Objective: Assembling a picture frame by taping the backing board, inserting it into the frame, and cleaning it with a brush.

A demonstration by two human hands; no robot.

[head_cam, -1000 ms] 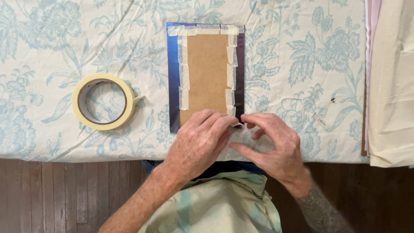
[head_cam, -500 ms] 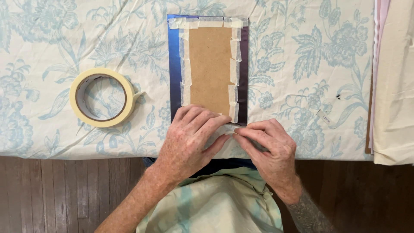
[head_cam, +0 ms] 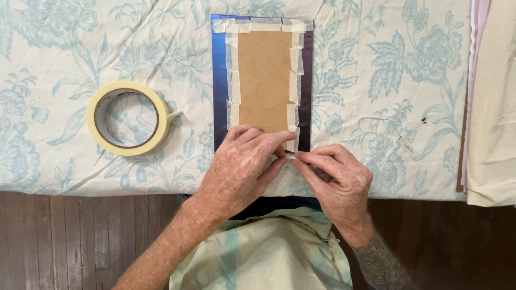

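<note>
Tape roll (head_cam: 129, 118): flat on the flowered cloth (head_cam: 64, 48), left of the board and apart from both hands.
Left hand (head_cam: 244, 166): fingers flat and together, pressing the near end of the board.
Board (head_cam: 264, 80): brown, taped by pale strips onto a dark blue sheet (head_cam: 219, 80); its near edge lies under the left fingers.
Tape strip (head_cam: 292, 157): at the board's near right corner, pinched between the fingertips of both hands.
Right hand (head_cam: 338, 182): fingers narrow, pinching the strip's end.
Table edge (head_cam: 430, 196): just behind the wrists; bare cloth lies open left and right of the sheet.
Fabric stack (head_cam: 492, 102): along the far right edge.
</note>
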